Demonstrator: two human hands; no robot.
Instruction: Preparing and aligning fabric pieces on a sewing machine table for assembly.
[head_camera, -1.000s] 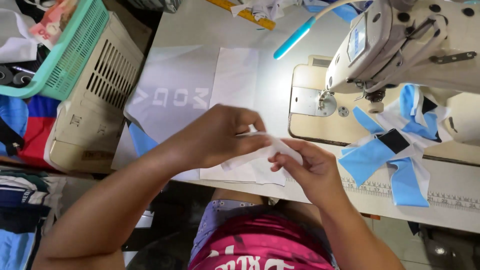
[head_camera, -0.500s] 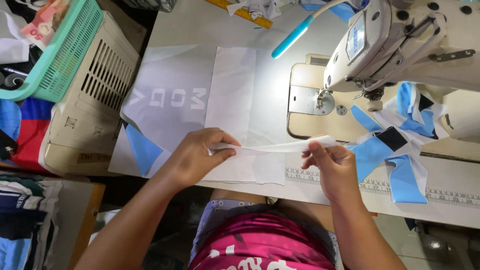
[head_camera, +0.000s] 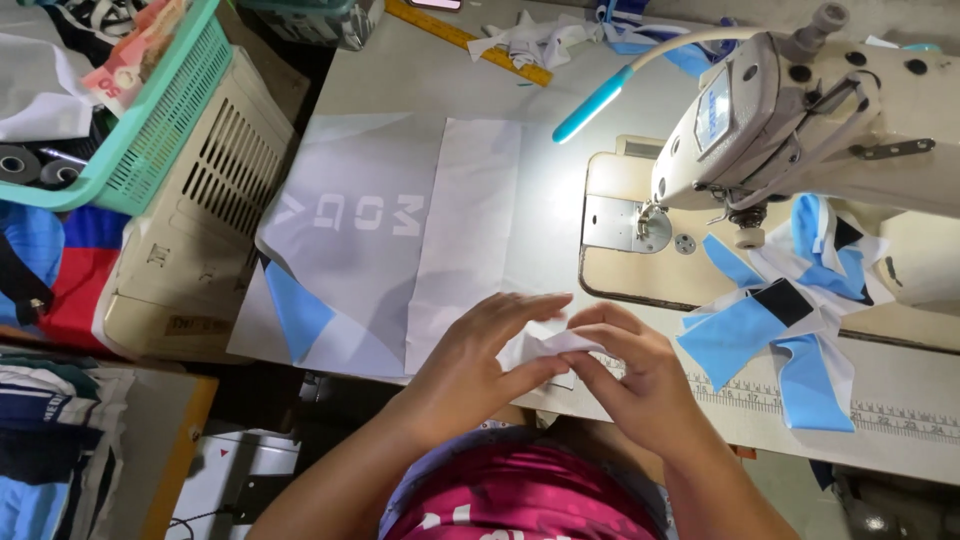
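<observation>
White fabric strip (head_camera: 550, 347) mostly hidden between hands, sewing machine (head_camera: 800, 110) cut off at right edge

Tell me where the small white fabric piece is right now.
In the head view, the white fabric piece is pinched between the left hand and right hand, at the table's near edge, below the sewing machine.

Small lamp (head_camera: 592, 106) on sewing machine (head_camera: 800, 110) casting bright pool onto white table (head_camera: 420, 70), nearly washing out white cloth (head_camera: 465, 240). Light fading toward left edge and bottom; area below table lying in deep shadow. Hands throwing soft shadow onto table edge. Focus holding sharp centrally; slight wide-angle bending showing at borders.
</observation>
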